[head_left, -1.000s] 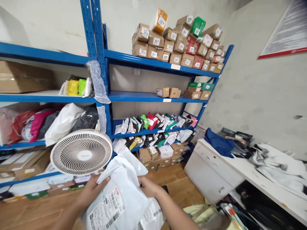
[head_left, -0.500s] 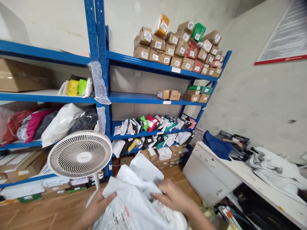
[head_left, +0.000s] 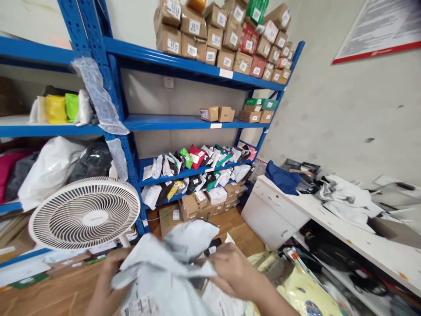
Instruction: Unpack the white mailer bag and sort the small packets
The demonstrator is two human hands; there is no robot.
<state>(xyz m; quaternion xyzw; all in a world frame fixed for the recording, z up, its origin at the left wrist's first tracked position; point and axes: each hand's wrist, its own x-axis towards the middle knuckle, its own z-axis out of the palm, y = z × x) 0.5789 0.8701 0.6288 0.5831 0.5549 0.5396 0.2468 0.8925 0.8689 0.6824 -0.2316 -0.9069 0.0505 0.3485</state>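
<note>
White poly mailer (head_left: 164, 272) sits low in front of me, bunched and folded over itself, held up in the air between both hands above the wooden floor (head_left: 59, 294). My right hand (head_left: 230, 270) is closed on its right edge, fingers pinching the film. My left hand (head_left: 107, 272) is on the left edge, mostly hidden behind a flap and blurred; I cannot tell how firmly it grips.

Risks as I judge them: the film is slick and slack, so a loose left grip could let that side drop and spill whatever is inside. The printed label (head_left: 141, 305) is creased into a fold, so it may read badly. The fan (head_left: 83, 215) stands just beyond my left hand; a loose flap could swing into its grille. Yellow bag (head_left: 305, 292) and clutter lie close below my right arm, easy to snag.
</note>
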